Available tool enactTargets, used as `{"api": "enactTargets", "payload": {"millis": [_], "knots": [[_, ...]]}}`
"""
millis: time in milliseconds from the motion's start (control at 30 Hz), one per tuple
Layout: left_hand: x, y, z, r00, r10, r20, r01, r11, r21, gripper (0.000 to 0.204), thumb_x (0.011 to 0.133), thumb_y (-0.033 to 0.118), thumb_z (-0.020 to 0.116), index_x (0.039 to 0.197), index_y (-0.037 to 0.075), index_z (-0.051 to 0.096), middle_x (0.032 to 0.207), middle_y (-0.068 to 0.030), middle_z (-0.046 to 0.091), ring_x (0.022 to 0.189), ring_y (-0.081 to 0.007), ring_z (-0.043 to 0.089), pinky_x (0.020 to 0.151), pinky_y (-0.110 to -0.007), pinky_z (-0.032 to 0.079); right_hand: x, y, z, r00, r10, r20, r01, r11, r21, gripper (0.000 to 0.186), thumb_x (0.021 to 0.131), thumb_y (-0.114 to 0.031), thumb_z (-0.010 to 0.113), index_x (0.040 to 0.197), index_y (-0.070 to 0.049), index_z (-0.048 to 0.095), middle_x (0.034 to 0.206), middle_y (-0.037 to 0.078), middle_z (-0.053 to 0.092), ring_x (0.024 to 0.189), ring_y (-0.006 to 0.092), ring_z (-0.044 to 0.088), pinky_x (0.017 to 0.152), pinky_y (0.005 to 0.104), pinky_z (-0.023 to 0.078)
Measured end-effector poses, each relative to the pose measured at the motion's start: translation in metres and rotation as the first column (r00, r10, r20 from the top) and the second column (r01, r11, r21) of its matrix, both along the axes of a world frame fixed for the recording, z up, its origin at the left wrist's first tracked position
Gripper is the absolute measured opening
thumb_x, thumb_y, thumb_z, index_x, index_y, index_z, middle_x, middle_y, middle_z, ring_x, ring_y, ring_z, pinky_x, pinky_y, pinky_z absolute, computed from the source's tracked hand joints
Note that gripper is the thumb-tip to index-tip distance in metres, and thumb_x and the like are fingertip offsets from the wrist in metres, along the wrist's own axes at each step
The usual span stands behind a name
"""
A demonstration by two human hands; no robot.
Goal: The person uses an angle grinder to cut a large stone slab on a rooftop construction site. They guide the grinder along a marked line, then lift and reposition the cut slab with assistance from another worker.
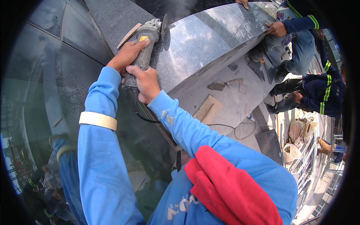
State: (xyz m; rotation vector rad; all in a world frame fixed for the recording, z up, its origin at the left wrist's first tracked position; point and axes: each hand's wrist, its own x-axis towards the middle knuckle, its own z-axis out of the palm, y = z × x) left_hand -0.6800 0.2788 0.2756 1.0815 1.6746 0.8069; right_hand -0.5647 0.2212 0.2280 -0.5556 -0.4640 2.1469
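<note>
A grey angle grinder (147, 42) with a yellow sticker is held over a curved, shiny stone-like panel (210, 41); its disc (164, 27) is by the panel's near left end. My left hand (129, 56) is closed on the grinder body, its thumb near the sticker. My right hand (146, 84) is closed round the rear of the grinder, where a black cord (135, 105) hangs down. A thin tan strip (128, 34) lies beside the tool. Whether the disc touches the surface I cannot tell.
Reflective glass (45, 97) runs along my left. At upper right, one person's hand (276, 29) rests on the panel edge; another person (323, 93) stands below. A ledge (223, 108) holds broken pieces and a looping cable. Sacks (295, 131) and metal railing lie beyond.
</note>
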Motion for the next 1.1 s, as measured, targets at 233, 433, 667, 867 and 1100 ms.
{"api": "enactTargets", "payload": {"millis": [233,433,667,867,1100], "knots": [[0.006,-0.013,0.009,1.0,0.009,-0.024,-0.008,1.0,0.022,0.051,0.098,0.047,0.062,0.112,-0.003,0.065,0.088,-0.0077,0.066,0.071,-0.0129,0.062,0.064,-0.03,0.051,-0.001,-0.011,0.003,0.999,-0.036,0.003,0.036,0.999,0.004,0.026,0.087,-0.01,0.071,0.107,0.005,0.061,0.088,0.012,0.069,0.064,0.0214,0.07,0.057,0.0351,0.058],[0.005,-0.016,0.008,1.0,0.017,-0.019,-0.017,1.0,0.024,0.05,0.098,0.047,0.062,0.11,-0.002,0.065,0.087,-0.0071,0.066,0.069,-0.0128,0.061,0.062,-0.03,0.05,-0.002,-0.015,0.002,0.999,-0.049,-0.002,0.049,0.999,0.004,0.026,0.087,-0.01,0.072,0.105,0.005,0.062,0.082,0.012,0.068,0.061,0.0207,0.069,0.055,0.0339,0.057],[0.003,-0.012,0.006,0.998,-0.003,-0.064,0.004,1.0,0.02,0.052,0.097,0.048,0.063,0.111,-0.003,0.065,0.088,-0.0079,0.066,0.07,-0.0134,0.062,0.062,-0.03,0.051,-0.003,-0.011,-0.001,1.0,-0.022,-0.006,0.022,1.0,0.016,0.026,0.089,-0.011,0.069,0.109,0.004,0.06,0.087,0.013,0.069,0.064,0.0224,0.07,0.058,0.0367,0.06],[0.001,-0.008,0.001,1.0,0.004,-0.014,-0.004,1.0,0.013,0.056,0.097,0.049,0.063,0.115,-0.004,0.063,0.09,-0.009,0.067,0.069,-0.0141,0.063,0.062,-0.031,0.052,-0.002,-0.008,-0.001,1.0,-0.024,0.002,0.024,1.0,-0.001,0.025,0.089,-0.011,0.069,0.107,0.004,0.06,0.086,0.013,0.069,0.064,0.0228,0.07,0.057,0.0372,0.06],[-0.002,-0.003,-0.004,1.0,-0.002,-0.031,0.002,1.0,0.011,0.06,0.096,0.051,0.064,0.113,-0.006,0.063,0.086,-0.0097,0.067,0.067,-0.0146,0.063,0.059,-0.032,0.051,-0.002,-0.005,0.0,1.0,-0.023,0.005,0.023,1.0,-0.002,0.025,0.089,-0.011,0.07,0.106,0.004,0.06,0.085,0.013,0.068,0.063,0.0231,0.07,0.056,0.0374,0.06]]}}
